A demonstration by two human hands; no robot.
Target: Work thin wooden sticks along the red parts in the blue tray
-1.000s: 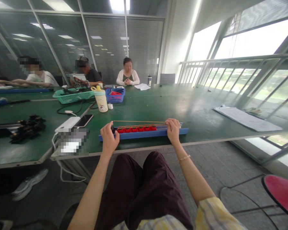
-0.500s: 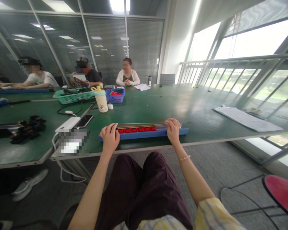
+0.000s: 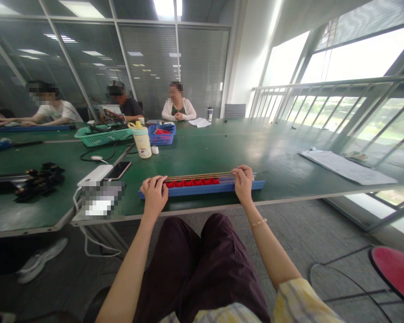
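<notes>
A long blue channel (image 3: 202, 188) lies on the green table near its front edge, roughly level across my view. Inside it, several red pieces (image 3: 192, 182) sit in a row, from the left end to past the middle. Thin yellowish strands (image 3: 202, 175) stretch above them from one hand to the other. Curled over the left end, my left hand (image 3: 155, 190) is closed on the strands. My right hand (image 3: 243, 181) pinches their other end above the right part of the channel. The fingertips of both hands are partly hidden.
Left of the channel are a phone (image 3: 119, 170), a white power bank (image 3: 94, 175) and a cable. Farther back stand a cream cup (image 3: 142, 142), a blue basket (image 3: 161, 138) and a green basket (image 3: 103, 136). Papers (image 3: 348, 167) lie right. Several people sit across the table.
My left hand has lowered slightly, and the strands now slope down toward it. My right hand has barely moved. The blue channel stays in place.
</notes>
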